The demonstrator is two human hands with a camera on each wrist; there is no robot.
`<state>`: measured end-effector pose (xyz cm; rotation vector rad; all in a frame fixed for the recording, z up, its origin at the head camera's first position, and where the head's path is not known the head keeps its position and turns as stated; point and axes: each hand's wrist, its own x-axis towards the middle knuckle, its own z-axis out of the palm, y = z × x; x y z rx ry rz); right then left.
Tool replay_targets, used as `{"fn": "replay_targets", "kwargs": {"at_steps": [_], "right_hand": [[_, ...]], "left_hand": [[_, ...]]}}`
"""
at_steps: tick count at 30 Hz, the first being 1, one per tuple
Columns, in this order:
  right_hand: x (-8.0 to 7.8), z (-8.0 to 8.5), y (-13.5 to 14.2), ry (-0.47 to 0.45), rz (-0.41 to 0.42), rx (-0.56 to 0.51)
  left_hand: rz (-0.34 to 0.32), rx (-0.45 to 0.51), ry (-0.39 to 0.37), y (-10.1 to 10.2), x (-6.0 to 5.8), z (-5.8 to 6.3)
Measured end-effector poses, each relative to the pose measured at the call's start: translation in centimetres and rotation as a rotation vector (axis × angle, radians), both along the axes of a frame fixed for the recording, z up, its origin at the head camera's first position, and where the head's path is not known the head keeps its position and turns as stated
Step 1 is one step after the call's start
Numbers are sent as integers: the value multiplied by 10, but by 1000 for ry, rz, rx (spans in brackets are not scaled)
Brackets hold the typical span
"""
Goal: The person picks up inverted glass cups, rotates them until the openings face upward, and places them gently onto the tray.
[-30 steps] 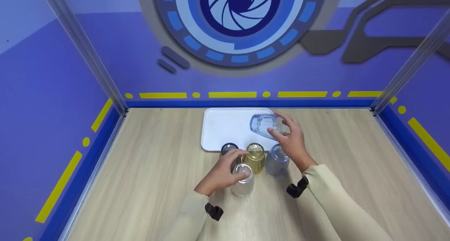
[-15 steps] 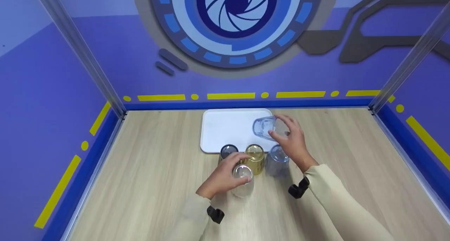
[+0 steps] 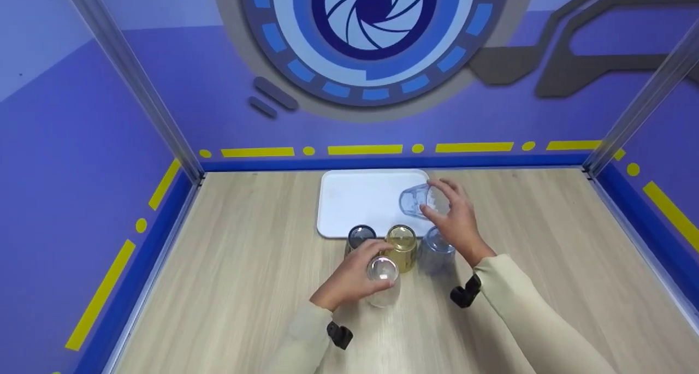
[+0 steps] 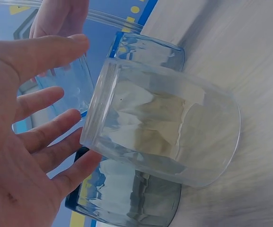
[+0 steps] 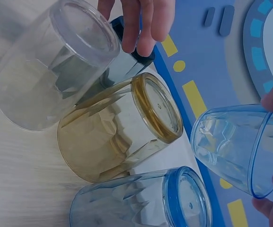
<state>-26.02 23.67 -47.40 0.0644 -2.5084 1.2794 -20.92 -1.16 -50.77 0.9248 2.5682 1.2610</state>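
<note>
A blue tumbler (image 3: 413,201), tilted on its side, is held in the air over the right part of the white tray (image 3: 349,199). My right hand (image 3: 457,218) grips its right end between thumb and fingers. Below, a clear tumbler (image 4: 160,127) stands upside down on the table. Around its upturned base my left hand (image 3: 352,275) hovers with loosely spread fingers, fingertips near the glass. Behind stand upside-down tumblers in a row: a dark grey one (image 3: 361,233) partly hidden by the left hand, an amber one (image 5: 119,130), and a second blue one (image 5: 141,198).
The row of tumblers stands right along the tray's front edge. A wood-grain table (image 3: 246,265) carries everything. Blue printed panels (image 3: 262,128) rise at the back and both sides, with metal corner posts (image 3: 147,101).
The held blue tumbler has turned slightly in my right hand and looks shorter from above. My left hand stays around the clear tumbler's base with little movement. The standing tumblers have not moved.
</note>
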Motion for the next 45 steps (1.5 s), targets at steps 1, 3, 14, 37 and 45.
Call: {"fn": "replay_targets", "kwargs": {"at_steps": [1, 3, 14, 37, 45], "right_hand": [[0, 0, 0, 1, -2, 6], [-1, -1, 1, 1, -6, 20], [-2, -4, 1, -47, -28, 72], [-10, -13, 2, -45, -17, 126], [-13, -17, 6, -20, -4, 146]], "left_hand": [[1, -1, -2, 0, 0, 0], [1, -9, 2, 0, 0, 0], [-4, -66, 30, 0, 1, -3], [5, -199, 132, 5, 7, -9], [6, -221, 141, 7, 7, -12]]}}
